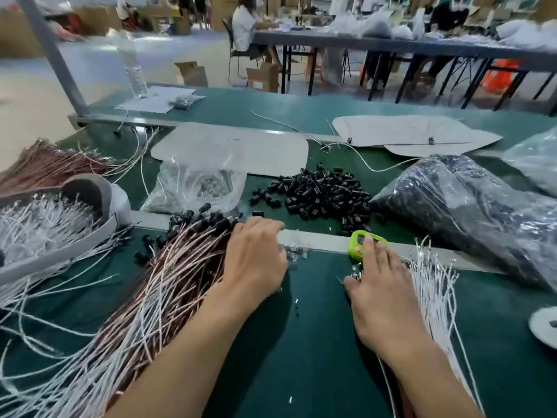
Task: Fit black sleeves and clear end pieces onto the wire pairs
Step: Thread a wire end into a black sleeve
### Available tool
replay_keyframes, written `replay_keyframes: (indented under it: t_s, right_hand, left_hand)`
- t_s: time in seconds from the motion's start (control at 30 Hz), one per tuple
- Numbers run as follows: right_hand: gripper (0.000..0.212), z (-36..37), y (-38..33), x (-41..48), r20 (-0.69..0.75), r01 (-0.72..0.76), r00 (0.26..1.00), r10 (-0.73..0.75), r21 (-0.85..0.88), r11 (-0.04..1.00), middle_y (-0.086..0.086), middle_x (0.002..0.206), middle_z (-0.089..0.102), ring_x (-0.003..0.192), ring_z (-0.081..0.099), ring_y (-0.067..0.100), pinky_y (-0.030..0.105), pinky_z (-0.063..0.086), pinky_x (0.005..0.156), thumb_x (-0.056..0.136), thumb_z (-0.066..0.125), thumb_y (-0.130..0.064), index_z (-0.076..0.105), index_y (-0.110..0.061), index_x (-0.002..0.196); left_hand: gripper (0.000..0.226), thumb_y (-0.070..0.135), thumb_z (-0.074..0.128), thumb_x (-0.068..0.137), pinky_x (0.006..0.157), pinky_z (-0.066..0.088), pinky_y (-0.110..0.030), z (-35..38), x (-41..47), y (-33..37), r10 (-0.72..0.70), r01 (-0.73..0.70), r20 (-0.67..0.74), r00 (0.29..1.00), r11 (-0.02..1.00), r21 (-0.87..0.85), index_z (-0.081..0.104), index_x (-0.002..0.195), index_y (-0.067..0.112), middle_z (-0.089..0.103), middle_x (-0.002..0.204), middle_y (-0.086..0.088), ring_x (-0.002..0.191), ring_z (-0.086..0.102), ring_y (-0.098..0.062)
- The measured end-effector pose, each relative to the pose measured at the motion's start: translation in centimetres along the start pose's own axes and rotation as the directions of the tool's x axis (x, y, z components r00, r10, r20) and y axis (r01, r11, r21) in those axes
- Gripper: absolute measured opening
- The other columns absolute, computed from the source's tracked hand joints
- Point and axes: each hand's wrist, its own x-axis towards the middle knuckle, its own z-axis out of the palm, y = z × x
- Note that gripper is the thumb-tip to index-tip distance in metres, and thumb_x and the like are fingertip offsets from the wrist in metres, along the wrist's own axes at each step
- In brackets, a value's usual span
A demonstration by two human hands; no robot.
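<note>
On the green-covered workbench (pixel 316 342) both hands lie palm down. The left hand (pixel 256 257) rests on the big fan of red-and-white wire pairs (pixel 156 291), fingers curled at their black-sleeved ends; whether they grip anything cannot be told. The right hand (pixel 379 288) lies spread and loose beside one bundle of white wires (pixel 434 291), a fingertip on one lime-green counter (pixel 360 244). One heap of loose black sleeves (pixel 322 194) lies beyond, too many to count, and a few clear end pieces (pixel 297 251) sit between the hands.

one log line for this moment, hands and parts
left hand on sleeved wire bundle | right hand pressing green counter | black sleeves piled behind
</note>
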Motion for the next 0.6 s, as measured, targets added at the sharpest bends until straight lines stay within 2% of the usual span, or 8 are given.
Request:
replay_keyframes:
  t_s: [0.13, 0.2, 0.27, 0.3, 0.4, 0.47, 0.5, 0.6]
  right_hand:
    - [0.077, 0.9, 0.8, 0.0, 0.004, -0.008, 1.0, 0.007, 0.004, 1.0, 0.0, 0.164, -0.037, 0.15, -0.033, 0.018, 0.039, -0.013, 0.126, 0.107, 0.019, -0.047, -0.039, -0.026, 0.153]
    - [0.073, 0.7, 0.4, 0.3, 0.022, -0.003, 1.0, 0.003, -0.017, 1.0, -0.004, 0.157, -0.047, 0.144, -0.04, 0.015, 0.037, -0.017, 0.124, 0.106, 0.015, -0.048, -0.043, -0.033, 0.149]
    - [0.072, 0.3, 0.1, 0.7, 0.055, 0.002, 0.998, -0.001, -0.029, 1.0, -0.007, 0.152, -0.051, 0.142, -0.041, 0.014, 0.036, -0.017, 0.124, 0.107, 0.013, -0.048, -0.049, -0.037, 0.141]
    - [0.073, 0.1, -0.1, 0.7, 0.05, 0.006, 0.999, -0.004, -0.028, 1.0, -0.007, 0.15, -0.051, 0.141, -0.041, 0.013, 0.037, -0.017, 0.124, 0.107, 0.014, -0.048, -0.051, -0.037, 0.136]
    - [0.074, -0.1, -0.3, 0.8, 0.021, 0.022, 1.0, -0.021, -0.044, 0.999, -0.007, 0.148, -0.051, 0.139, -0.04, 0.011, 0.036, -0.017, 0.123, 0.108, 0.016, -0.049, -0.053, -0.035, 0.13]
    - [0.073, -0.2, -0.6, 0.8, 0.017, 0.04, 0.999, -0.039, -0.051, 0.998, -0.008, 0.147, -0.051, 0.144, -0.039, 0.012, 0.035, -0.019, 0.123, 0.108, 0.016, -0.049, -0.052, -0.035, 0.132]
    - [0.073, -0.1, -0.5, 0.7, 0.017, 0.054, 0.998, -0.053, -0.066, 0.996, -0.009, 0.148, -0.051, 0.146, -0.038, 0.014, 0.035, -0.021, 0.123, 0.108, 0.016, -0.049, -0.051, -0.035, 0.133]
    - [0.066, 0.3, -0.8, 0.6, 0.012, 0.096, 0.995, -0.095, -0.079, 0.992, -0.011, 0.148, -0.051, 0.147, -0.04, 0.015, 0.035, -0.029, 0.119, 0.108, 0.012, -0.049, -0.044, -0.035, 0.141]
  left_hand:
    - [0.034, 0.004, 0.073, 0.08, 0.097, 0.049, -0.034, -1.1, 2.1, -0.4, 0.078, -0.089, -0.314, 0.946, 0.996, -0.021, 0.076, 0.113, 0.014, 0.078, 0.104, -0.002, 0.102, 0.069, -0.019]
    - [0.03, 0.004, 0.07, 0.082, 0.089, 0.054, -0.036, -2.3, 4.6, -2.0, -0.035, 0.049, -0.388, 0.921, 0.998, 0.027, 0.075, 0.11, 0.012, 0.077, 0.097, -0.004, 0.094, 0.068, -0.023]
    - [0.025, 0.006, 0.06, 0.087, 0.072, 0.048, -0.033, -2.8, 7.7, -4.7, -0.2, 0.24, -0.281, 0.939, 0.964, 0.116, 0.072, 0.109, 0.011, 0.062, 0.079, -0.003, 0.079, 0.057, -0.023]
    - [0.026, 0.007, 0.054, 0.089, 0.07, 0.043, -0.034, -2.8, 9.0, -5.9, -0.267, 0.289, -0.133, 0.954, 0.94, 0.181, 0.069, 0.11, 0.01, 0.053, 0.075, -0.001, 0.073, 0.049, -0.022]
    - [0.019, 0.008, 0.052, 0.089, 0.08, 0.046, -0.037, -2.3, 12.2, -8.8, -0.328, 0.221, 0.273, 0.904, 0.908, 0.356, 0.063, 0.104, 0.004, 0.065, 0.094, -0.009, 0.077, 0.049, -0.022]
    - [0.002, 0.006, 0.06, 0.083, 0.085, 0.048, -0.035, -1.8, 13.9, -10.0, -0.375, 0.205, 0.368, 0.851, 0.882, 0.426, 0.059, 0.081, 0.006, 0.069, 0.11, -0.012, 0.086, 0.055, -0.024]
    - [0.008, 0.008, 0.065, 0.081, 0.085, 0.05, -0.034, -1.6, 14.6, -10.3, -0.409, 0.204, 0.397, 0.822, 0.862, 0.465, 0.058, 0.078, 0.008, 0.07, 0.112, -0.011, 0.089, 0.058, -0.025]
    - [0.012, 0.02, 0.076, 0.072, 0.059, 0.051, -0.031, -1.3, 15.4, -10.3, -0.492, 0.234, 0.382, 0.783, 0.801, 0.551, 0.068, 0.078, 0.015, 0.071, 0.086, -0.002, 0.067, 0.058, -0.019]
